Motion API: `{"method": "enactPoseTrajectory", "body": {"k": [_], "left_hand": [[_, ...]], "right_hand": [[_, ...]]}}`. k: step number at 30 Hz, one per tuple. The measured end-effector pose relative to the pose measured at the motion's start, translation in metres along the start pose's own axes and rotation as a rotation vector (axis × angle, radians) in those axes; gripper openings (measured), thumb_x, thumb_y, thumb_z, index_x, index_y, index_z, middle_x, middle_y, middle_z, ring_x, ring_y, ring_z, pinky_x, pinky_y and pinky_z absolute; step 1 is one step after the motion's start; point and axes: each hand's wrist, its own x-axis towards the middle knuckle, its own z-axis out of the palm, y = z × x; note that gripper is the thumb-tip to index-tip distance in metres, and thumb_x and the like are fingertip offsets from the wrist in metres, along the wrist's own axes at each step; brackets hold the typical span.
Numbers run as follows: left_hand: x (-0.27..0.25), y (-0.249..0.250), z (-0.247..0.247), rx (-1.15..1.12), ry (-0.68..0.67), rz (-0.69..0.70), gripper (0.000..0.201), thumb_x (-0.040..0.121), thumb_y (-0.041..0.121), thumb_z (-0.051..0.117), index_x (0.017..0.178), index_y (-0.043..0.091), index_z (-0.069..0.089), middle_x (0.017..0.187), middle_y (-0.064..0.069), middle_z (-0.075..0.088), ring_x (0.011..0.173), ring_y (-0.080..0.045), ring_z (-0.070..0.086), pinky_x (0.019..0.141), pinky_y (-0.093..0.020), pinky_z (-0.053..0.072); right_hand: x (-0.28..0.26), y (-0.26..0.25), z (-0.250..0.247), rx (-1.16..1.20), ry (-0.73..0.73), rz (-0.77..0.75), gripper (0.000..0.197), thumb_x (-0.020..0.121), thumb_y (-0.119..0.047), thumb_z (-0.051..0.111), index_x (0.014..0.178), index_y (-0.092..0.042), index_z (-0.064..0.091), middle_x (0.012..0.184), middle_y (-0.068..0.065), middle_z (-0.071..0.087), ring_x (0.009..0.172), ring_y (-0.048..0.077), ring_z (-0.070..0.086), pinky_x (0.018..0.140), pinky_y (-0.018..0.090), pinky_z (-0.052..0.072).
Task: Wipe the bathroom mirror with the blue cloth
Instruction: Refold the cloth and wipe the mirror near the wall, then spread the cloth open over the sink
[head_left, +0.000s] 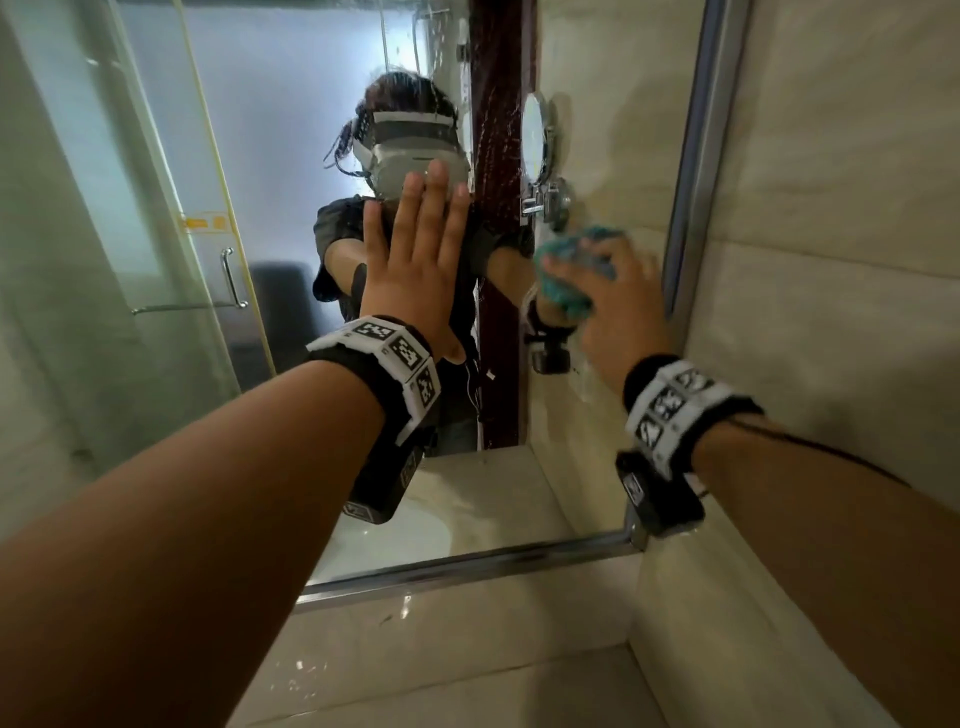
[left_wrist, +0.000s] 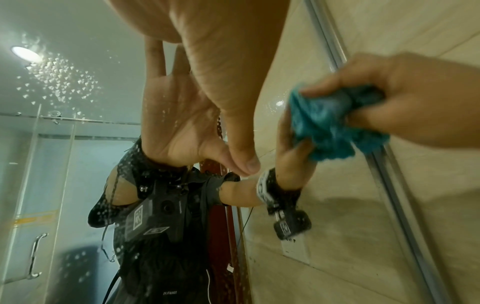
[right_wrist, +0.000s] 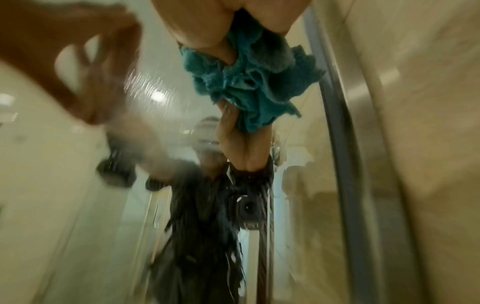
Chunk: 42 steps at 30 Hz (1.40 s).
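Note:
The bathroom mirror (head_left: 260, 156) fills the wall ahead, its glass speckled with water drops (left_wrist: 59, 82). My left hand (head_left: 415, 249) lies flat on the glass with straight, spread fingers, palm pressed near the middle. My right hand (head_left: 613, 296) grips a bunched blue cloth (head_left: 566, 280) and presses it on the glass close to the mirror's right metal frame (head_left: 691, 182). From the left wrist, the cloth (left_wrist: 330, 125) shows crumpled under curled fingers. The right wrist view is blurred; the cloth (right_wrist: 249, 82) hangs from the fingers against the glass.
A beige tiled wall (head_left: 831, 208) stands right of the frame, and a stone ledge (head_left: 467, 649) runs below the mirror's bottom rail (head_left: 467, 564). The reflection shows a glass shower door with a handle (head_left: 231, 278) and a round magnifying mirror (head_left: 535, 140).

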Motion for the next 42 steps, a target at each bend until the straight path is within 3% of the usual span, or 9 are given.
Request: {"method": "enactPoseTrajectory", "body": {"k": [4, 10, 13, 17, 22, 28, 31, 34, 42], "left_hand": [[0.0, 0.001, -0.002, -0.009, -0.011, -0.003, 0.152, 0.049, 0.063, 0.08, 0.143, 0.007, -0.026, 0.153, -0.015, -0.025, 0.142, -0.031, -0.019, 0.111, -0.053, -0.01], [-0.001, -0.014, -0.004, -0.039, -0.016, 0.073, 0.147, 0.052, 0.062, 0.08, 0.144, 0.012, -0.024, 0.154, -0.011, -0.022, 0.143, -0.029, -0.017, 0.115, -0.05, -0.005], [-0.01, -0.02, -0.012, -0.116, -0.031, 0.13, 0.132, 0.063, 0.052, 0.078, 0.148, 0.014, -0.016, 0.156, -0.009, -0.019, 0.144, -0.027, -0.014, 0.116, -0.047, -0.005], [-0.036, -0.017, -0.012, -0.136, -0.132, 0.179, 0.121, 0.073, 0.049, 0.072, 0.148, 0.016, -0.016, 0.155, -0.008, -0.023, 0.143, -0.027, -0.017, 0.117, -0.048, -0.003], [-0.071, -0.008, -0.013, -0.276, -0.266, 0.214, 0.116, 0.075, 0.049, 0.07, 0.149, 0.022, -0.015, 0.155, -0.005, -0.025, 0.142, -0.026, -0.02, 0.116, -0.052, -0.003], [-0.108, 0.002, -0.029, -0.521, -0.4, 0.217, 0.09, 0.085, 0.05, 0.058, 0.15, 0.029, -0.001, 0.157, -0.002, -0.013, 0.145, -0.025, -0.007, 0.116, -0.051, 0.009], [-0.128, -0.003, -0.036, -0.75, -0.387, 0.283, 0.065, 0.09, 0.037, 0.056, 0.147, 0.022, 0.027, 0.154, -0.007, 0.019, 0.141, -0.028, 0.02, 0.113, -0.044, 0.024], [-0.152, -0.011, -0.046, -1.14, -0.495, 0.322, 0.041, 0.095, 0.02, 0.052, 0.136, 0.015, 0.046, 0.133, -0.004, 0.053, 0.121, -0.02, 0.049, 0.103, -0.032, 0.038], [-0.216, -0.033, -0.039, -1.72, -0.733, 0.101, 0.045, 0.084, 0.008, 0.06, 0.127, 0.019, 0.048, 0.114, -0.002, 0.06, 0.099, -0.01, 0.058, 0.084, -0.024, 0.048]], "right_hand": [[-0.056, 0.031, 0.007, -0.509, -0.488, -0.163, 0.05, 0.089, -0.005, 0.053, 0.131, -0.034, 0.051, 0.139, 0.009, 0.033, 0.124, 0.027, 0.031, 0.103, 0.037, 0.035], [-0.105, 0.06, 0.012, -0.696, -0.746, -0.127, 0.061, 0.089, 0.0, 0.05, 0.138, -0.036, 0.041, 0.143, 0.003, 0.027, 0.129, 0.029, 0.026, 0.107, 0.034, 0.032], [-0.11, 0.066, 0.004, -0.657, -0.713, -0.134, 0.06, 0.083, 0.005, 0.055, 0.131, -0.031, 0.051, 0.13, 0.004, 0.038, 0.121, 0.028, 0.036, 0.101, 0.036, 0.037], [-0.115, 0.055, -0.003, -0.539, -0.518, -0.039, 0.012, 0.079, -0.021, 0.072, 0.088, -0.026, 0.066, 0.101, 0.004, 0.054, 0.093, 0.018, 0.054, 0.08, 0.031, 0.043], [-0.108, 0.009, -0.016, -0.249, -0.397, 0.042, 0.049, 0.085, 0.007, 0.047, 0.127, -0.016, 0.058, 0.12, 0.005, 0.052, 0.109, 0.017, 0.05, 0.101, 0.027, 0.036], [-0.111, -0.053, -0.029, -0.043, -0.514, 0.189, 0.058, 0.088, 0.014, 0.038, 0.135, -0.02, 0.048, 0.141, 0.004, 0.044, 0.127, 0.017, 0.042, 0.097, 0.013, 0.031], [-0.125, -0.077, -0.04, 0.05, -0.527, 0.247, 0.057, 0.09, 0.007, 0.049, 0.137, -0.022, 0.04, 0.133, 0.0, 0.048, 0.117, 0.01, 0.045, 0.084, 0.005, 0.04], [-0.144, -0.098, -0.049, 0.164, -0.516, 0.312, 0.058, 0.086, -0.002, 0.063, 0.132, -0.026, 0.038, 0.122, -0.002, 0.053, 0.112, 0.011, 0.05, 0.086, 0.019, 0.049], [-0.2, -0.117, -0.03, 0.146, -0.506, 0.406, 0.036, 0.071, -0.004, 0.078, 0.088, -0.025, 0.056, 0.103, 0.003, 0.062, 0.093, 0.022, 0.062, 0.082, 0.035, 0.053]]}}
